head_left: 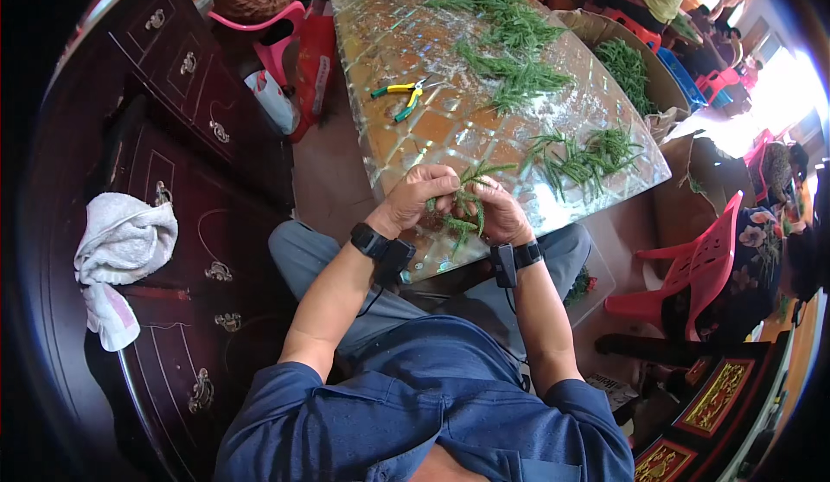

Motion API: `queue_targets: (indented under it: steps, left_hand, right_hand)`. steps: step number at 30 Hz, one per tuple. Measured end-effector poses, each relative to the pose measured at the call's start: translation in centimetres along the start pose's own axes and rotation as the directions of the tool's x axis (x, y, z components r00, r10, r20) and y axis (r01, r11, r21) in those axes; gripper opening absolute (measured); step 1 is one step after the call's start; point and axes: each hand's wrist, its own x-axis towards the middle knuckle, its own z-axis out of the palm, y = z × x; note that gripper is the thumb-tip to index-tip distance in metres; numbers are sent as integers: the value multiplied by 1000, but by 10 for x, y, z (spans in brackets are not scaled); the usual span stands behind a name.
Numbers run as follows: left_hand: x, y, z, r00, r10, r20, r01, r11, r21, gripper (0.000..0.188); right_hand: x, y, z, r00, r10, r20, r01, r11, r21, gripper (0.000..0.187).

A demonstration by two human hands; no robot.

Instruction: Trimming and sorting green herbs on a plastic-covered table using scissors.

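Note:
Over the near edge of the glass-topped table [406,162], both my hands are closed on a green artificial pine sprig [471,175]. My left hand [419,192] pinches it from the left, and my right hand [497,210] grips it from the right, the two close together. Leafy tips stick out above and below the fingers. Just right of my hands lies a small pile of similar green sprigs [588,158]. A larger heap of sprigs [510,41] covers the table farther back. Pliers with yellow and green handles [405,95] rest toward the left side.
Dark drawer cabinets [181,171] stand at left, with a white towel [125,240] on a pole. Right of the table are a cardboard box of greenery [622,71] and a pink plastic chair [700,257]. Other people sit in the background, one on a pink chair [272,37] at upper left.

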Motion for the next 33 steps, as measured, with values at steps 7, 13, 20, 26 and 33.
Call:
queue_targets:
  steps: [7, 13, 20, 26, 33]
  left_hand:
    - [-2, 7, 14, 996, 70, -49, -64, 991, 117, 15]
    - [-3, 3, 12, 994, 100, -35, -94, 985, 143, 13]
    - [-3, -5, 12, 987, 121, -102, -108, 986, 130, 12]
    - [-4, -10, 10, 989, 65, -133, -71, 997, -36, 14]
    - [-8, -5, 14, 988, 50, -143, -55, 998, -31, 15]
  right_hand:
    - [-6, -4, 19, 997, 70, -36, -73, 991, -112, 28]
    - [-5, -5, 8, 996, 90, -11, -90, 985, -145, 25]
    - [-5, -7, 12, 997, 46, 64, -38, 991, -126, 20]
    - [-8, -1, 25, 999, 29, -19, -30, 996, -87, 19]
    - [-7, 4, 23, 996, 37, -79, -38, 999, -8, 21]
